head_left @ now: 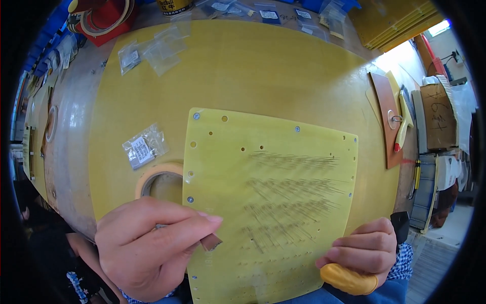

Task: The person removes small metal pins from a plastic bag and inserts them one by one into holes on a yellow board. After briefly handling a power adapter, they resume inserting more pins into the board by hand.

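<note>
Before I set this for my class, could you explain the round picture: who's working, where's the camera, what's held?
There is no machine, just a person; a wide fisheye camera on their head looks down, so straight edges bend. The left hand pinches a small brown piece, too small to identify. The right hand, with one digit in an orange cover, curls at the lower right edge of a yellow panel bearing screws and thin wire-like strands. On the yellow work surface lie a tape roll, partly hidden, and a small clear packet.

Brown piece (211,242) in left fingers (182,232)
</note>
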The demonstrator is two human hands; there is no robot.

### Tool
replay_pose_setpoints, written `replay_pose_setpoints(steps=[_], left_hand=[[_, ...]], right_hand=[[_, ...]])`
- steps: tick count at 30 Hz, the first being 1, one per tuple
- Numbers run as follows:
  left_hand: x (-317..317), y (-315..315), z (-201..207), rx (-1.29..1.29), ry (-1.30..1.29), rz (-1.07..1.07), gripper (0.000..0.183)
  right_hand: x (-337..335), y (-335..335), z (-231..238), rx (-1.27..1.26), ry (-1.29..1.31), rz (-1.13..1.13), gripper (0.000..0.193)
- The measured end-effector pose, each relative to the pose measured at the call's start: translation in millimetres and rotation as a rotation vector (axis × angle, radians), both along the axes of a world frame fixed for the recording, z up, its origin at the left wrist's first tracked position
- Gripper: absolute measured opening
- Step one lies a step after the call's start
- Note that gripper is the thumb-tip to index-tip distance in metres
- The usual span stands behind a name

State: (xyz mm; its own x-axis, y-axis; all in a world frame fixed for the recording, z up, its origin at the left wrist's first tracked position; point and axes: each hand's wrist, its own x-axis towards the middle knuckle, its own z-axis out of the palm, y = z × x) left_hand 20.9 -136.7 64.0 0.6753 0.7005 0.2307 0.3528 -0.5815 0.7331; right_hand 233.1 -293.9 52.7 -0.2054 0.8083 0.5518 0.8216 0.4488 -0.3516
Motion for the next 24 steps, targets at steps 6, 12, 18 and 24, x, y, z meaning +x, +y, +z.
replay_pose_setpoints(steps=[6, 12, 18, 24], left_hand=[[0.2, 4.6, -2.5, 0.012, -0.015, -0.055, 0.022], [-0.3, 4.0, 2.8, 0.012, 0.007, -0.068, 0.024], [-7.1, 5.7, 6.5, -0.001, -0.041, -0.090, 0.023], [2.4, 7.0, -10.6, -0.019, -0.103, -0.086, 0.023]], right_hand=[[-6.1, -9.5, 14.7, -0.257, -0.036, -0.243, 0.033], [-6.3, -3.6, 13.5, -0.260, -0.080, -0.206, 0.029], [-8.4, -0.2, 11.0, -0.245, -0.066, -0.165, 0.024], [-3.7, 3.4, -0.9, -0.237, -0.111, -0.151, 0.020]])
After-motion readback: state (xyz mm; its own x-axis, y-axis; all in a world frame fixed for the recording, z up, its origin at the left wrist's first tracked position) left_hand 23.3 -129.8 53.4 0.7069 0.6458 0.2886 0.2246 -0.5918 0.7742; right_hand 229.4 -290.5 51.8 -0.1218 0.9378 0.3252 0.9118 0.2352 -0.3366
